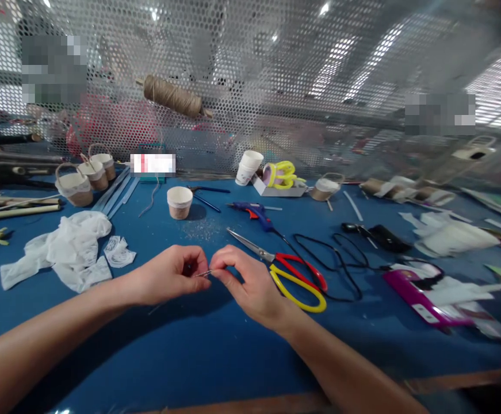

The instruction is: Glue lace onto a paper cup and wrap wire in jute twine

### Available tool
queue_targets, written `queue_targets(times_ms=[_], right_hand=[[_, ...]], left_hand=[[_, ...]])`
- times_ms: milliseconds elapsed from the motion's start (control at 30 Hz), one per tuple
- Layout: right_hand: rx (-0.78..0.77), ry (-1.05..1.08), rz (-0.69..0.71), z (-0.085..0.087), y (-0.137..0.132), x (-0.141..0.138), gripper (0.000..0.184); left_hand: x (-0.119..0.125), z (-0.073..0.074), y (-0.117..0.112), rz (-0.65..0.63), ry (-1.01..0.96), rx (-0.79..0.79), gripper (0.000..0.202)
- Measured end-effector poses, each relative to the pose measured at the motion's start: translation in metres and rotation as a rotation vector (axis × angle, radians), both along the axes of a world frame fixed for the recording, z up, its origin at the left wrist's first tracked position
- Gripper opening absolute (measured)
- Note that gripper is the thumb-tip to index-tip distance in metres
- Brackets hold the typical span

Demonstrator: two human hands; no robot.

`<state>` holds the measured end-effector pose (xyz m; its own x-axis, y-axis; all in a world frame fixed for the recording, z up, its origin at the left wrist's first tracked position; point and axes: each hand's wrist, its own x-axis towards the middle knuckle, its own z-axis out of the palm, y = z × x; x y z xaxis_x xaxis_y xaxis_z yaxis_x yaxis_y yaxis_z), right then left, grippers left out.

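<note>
Above the middle of the blue table, my left hand [179,270] and my right hand [245,282] meet fingertip to fingertip. Both are closed in a pinch on a thin twisted strand [204,274], whether twine or wire I cannot make out. A faint thin end seems to trail below my left hand. Just beyond the hands stands a small brown cup with a white rim [179,202]. Scissors with red and yellow handles [295,276] lie beside my right hand. Left of my left hand, a crumpled heap of white lace cloth [67,247] rests on the table.
A blue glue gun [250,213] and its black cord lie behind the scissors. Blue-handled pliers [209,195] are near the cup. Small handled baskets [75,187] stand back left. A twine spool [172,96] hangs on the mesh. A purple power strip [423,299] lies right.
</note>
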<state>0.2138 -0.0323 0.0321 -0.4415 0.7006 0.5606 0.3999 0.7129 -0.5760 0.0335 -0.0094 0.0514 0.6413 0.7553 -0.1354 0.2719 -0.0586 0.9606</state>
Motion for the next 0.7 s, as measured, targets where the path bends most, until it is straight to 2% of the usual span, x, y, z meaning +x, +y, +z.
queue_targets(times_ms=[233,533,700], right_hand=[[0.008,0.053,0.006,-0.003,0.003,-0.002,0.008],[-0.004,0.130,0.002,-0.015,0.008,-0.001,0.009],[-0.030,0.126,-0.023,-0.018,0.008,-0.002,0.009]], left_hand=[[-0.006,0.010,0.003,-0.003,-0.062,-0.121,0.014],[-0.006,-0.002,0.013,-0.050,-0.091,-0.342,0.020],[-0.005,-0.001,0.013,-0.028,-0.062,-0.268,0.020]])
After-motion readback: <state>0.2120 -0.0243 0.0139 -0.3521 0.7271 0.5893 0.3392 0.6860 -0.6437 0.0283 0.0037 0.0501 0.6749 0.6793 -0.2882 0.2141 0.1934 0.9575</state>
